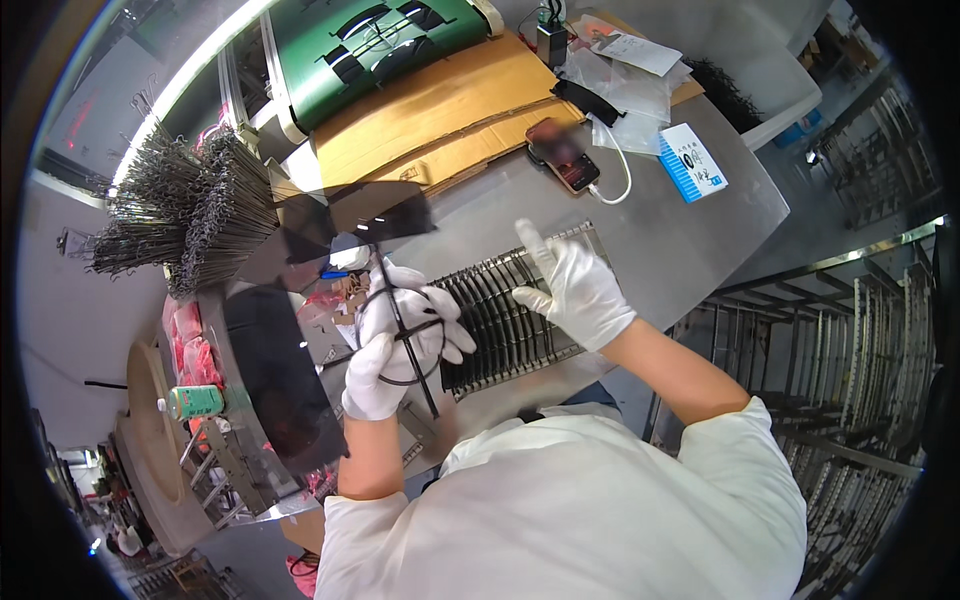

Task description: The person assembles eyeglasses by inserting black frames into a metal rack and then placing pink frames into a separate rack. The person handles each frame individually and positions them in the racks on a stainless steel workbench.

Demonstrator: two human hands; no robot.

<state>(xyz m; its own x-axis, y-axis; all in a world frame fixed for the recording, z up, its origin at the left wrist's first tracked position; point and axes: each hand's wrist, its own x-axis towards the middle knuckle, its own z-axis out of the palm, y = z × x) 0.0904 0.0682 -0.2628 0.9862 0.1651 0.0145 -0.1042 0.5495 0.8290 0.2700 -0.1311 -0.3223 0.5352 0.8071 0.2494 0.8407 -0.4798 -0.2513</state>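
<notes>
My left hand [400, 325], in a white glove, is closed around a black wire rack [404, 338] with a ring and crossing arms. Dark, see-through curved sheets, like tinted lenses, hang about it; a large one [275, 375] reaches down on the left and another [385, 212] extends at the top. To the right, my gloved right hand [580, 285] has thumb and index finger stretched apart, with nothing visible in it. It hovers over or touches the right end of a slotted metal tray [545, 355], which holds a row of black curved pieces [495, 325].
A green conveyor belt [300, 70] at the back carries a similar rack with dark sheets. Bundles of wire hooks [190, 210] stand at left. Flattened cardboard [430, 120], a cabled phone [563, 157] and a blue-white box [692, 163] are on the metal table [725, 230]. Metal shelving stands right.
</notes>
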